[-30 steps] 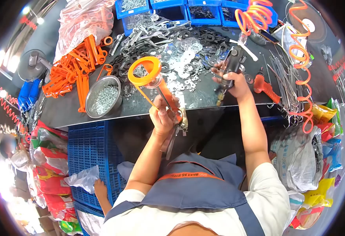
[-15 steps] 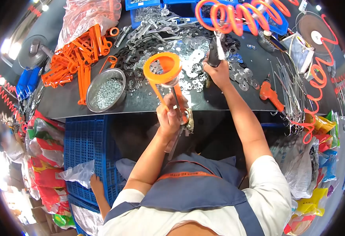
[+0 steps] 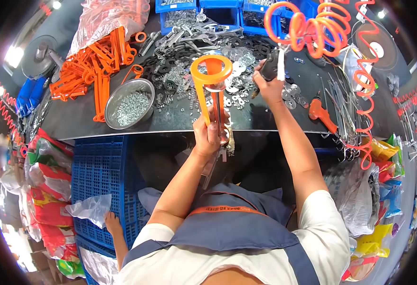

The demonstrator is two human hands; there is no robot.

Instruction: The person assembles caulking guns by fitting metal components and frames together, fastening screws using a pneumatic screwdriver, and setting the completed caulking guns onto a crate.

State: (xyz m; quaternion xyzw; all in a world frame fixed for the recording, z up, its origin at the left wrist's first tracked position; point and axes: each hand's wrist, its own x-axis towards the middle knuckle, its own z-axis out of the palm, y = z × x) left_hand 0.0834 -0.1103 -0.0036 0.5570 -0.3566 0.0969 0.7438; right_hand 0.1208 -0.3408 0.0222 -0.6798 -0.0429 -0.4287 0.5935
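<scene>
My left hand (image 3: 207, 135) is closed around the lower part of an orange ring-topped plastic frame (image 3: 211, 71), held upright above the table's front edge. Shiny metal rods run down inside the frame; their lower end is partly hidden by my fingers. My right hand (image 3: 269, 88) grips a black air tool (image 3: 268, 69) to the right of the frame, apart from it. An orange coiled hose (image 3: 308, 33) hangs above that tool. Behind both hands lie loose washers (image 3: 237, 71) and other small metal parts.
A steel bowl (image 3: 130, 104) of small fasteners stands at left, beside a pile of orange frames (image 3: 85, 71). Blue bins (image 3: 218, 16) line the back. An orange power driver (image 3: 321, 114) and thin metal rods (image 3: 346, 104) lie at right. Another person's hand (image 3: 113, 222) is at lower left.
The orange frame has swung more upright and shifted right with my left hand. My right hand and the air tool have moved slightly right and down, and the hose has shifted right.
</scene>
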